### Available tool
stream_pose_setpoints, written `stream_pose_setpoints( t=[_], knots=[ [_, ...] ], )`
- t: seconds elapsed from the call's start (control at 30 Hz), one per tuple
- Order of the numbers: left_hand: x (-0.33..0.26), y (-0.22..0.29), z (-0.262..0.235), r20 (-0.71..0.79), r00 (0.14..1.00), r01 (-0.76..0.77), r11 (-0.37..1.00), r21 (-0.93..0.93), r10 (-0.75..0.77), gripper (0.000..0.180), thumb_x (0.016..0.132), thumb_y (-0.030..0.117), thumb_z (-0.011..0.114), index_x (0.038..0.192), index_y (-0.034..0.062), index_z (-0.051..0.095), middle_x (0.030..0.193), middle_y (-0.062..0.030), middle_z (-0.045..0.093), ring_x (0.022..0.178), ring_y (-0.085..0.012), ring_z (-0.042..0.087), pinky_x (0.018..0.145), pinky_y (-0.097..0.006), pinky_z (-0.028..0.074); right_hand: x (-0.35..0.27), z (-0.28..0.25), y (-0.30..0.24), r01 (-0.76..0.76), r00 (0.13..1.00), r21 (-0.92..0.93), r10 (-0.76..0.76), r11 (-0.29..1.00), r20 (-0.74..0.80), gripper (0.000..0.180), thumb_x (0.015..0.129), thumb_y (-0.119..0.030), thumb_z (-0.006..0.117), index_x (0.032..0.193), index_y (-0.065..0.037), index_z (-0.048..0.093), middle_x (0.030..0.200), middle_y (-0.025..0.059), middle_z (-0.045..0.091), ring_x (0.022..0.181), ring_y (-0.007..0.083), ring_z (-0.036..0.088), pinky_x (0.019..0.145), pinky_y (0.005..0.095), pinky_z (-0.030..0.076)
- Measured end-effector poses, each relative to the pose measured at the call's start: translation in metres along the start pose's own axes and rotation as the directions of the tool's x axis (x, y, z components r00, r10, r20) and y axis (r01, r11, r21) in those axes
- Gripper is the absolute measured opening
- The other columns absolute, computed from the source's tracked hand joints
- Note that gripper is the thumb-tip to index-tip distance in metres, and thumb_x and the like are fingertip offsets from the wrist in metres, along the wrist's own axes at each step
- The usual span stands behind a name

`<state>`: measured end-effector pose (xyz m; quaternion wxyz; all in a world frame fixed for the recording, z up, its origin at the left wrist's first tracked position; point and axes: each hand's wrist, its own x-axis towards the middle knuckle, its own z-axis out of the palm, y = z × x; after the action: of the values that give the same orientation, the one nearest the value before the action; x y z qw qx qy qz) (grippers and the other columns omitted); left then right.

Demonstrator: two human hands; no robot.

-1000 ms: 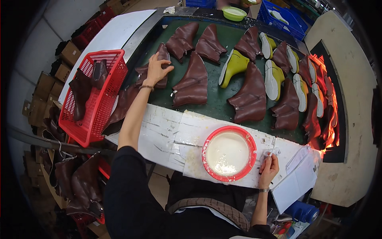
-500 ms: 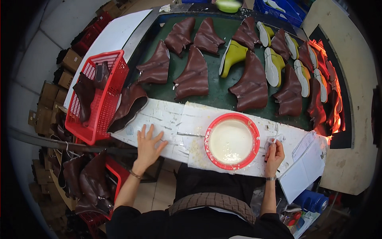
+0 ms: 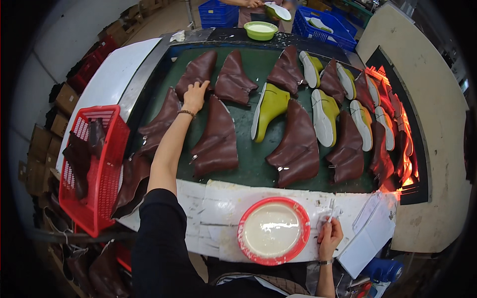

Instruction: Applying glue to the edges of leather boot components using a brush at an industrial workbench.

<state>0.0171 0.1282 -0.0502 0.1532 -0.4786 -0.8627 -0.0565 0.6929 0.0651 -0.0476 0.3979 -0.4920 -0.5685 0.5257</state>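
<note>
My left arm stretches over the green surface. My left hand is at the far left boot upper, its bent fingers closed on the lower part of the brown leather. Low at the right, my right hand pinches a thin white stick-like tool, whose kind I cannot make out. Left of that hand is a red-rimmed basin holding creamy white liquid. More brown boot uppers lie flat around my left forearm. Among those on the right are yellow-green shoe forms with white soles.
A red basket with brown uppers stands at the left. Orange-red light glows on the pieces by the right board. White papers lie near my right hand. Across the surface, a person holds a white-soled form beside a green basin and blue crates.
My left hand has left the white board and reached forward to the far left upper. My right hand keeps the white tool beside the basin. The view has tilted up, showing the other person.
</note>
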Motion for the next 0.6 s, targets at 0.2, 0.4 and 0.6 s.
stream_pose_setpoints(
  t=[0.2,0.4,0.6],
  knots=[
    [0.034,-0.060,0.021,0.010,0.991,0.132,0.982,0.138,-0.135,0.078,0.090,0.004,0.066,0.157,0.0289,0.035,0.125,-0.0142,0.064,0.110,-0.0399,0.066,0.085,-0.047,0.060,-0.001,0.003,-0.005,-0.030,1.000,0.013,0.030,0.999,-0.003,0.022,0.107,-0.016,0.055,0.118,0.001,0.064,0.065,-0.0057,0.049,0.048,0.0014,0.037,0.040,0.0200,0.030],
    [-0.009,-0.031,-0.041,-0.228,0.974,-0.065,0.972,-0.226,0.012,0.071,0.086,0.013,0.079,0.150,0.0145,0.047,0.112,-0.0184,0.072,0.096,-0.0360,0.073,0.084,-0.046,0.057,-0.002,-0.006,0.001,-0.004,1.000,0.026,0.004,1.000,0.024,0.021,0.104,-0.010,0.058,0.119,0.003,0.063,0.074,-0.0040,0.053,0.049,0.0018,0.041,0.042,0.0198,0.033],
    [-0.154,-0.015,-0.202,-0.341,0.922,-0.067,0.789,-0.610,-0.186,0.015,0.090,0.018,0.079,0.097,0.0048,0.077,0.081,-0.0108,0.076,0.071,-0.0183,0.073,0.067,-0.031,0.054,0.006,-0.002,0.003,0.047,0.998,0.016,-0.047,0.999,0.041,0.025,0.107,-0.016,0.057,0.124,0.000,0.064,0.070,-0.0050,0.051,0.049,0.0019,0.039,0.044,0.0209,0.031]
  ],
)
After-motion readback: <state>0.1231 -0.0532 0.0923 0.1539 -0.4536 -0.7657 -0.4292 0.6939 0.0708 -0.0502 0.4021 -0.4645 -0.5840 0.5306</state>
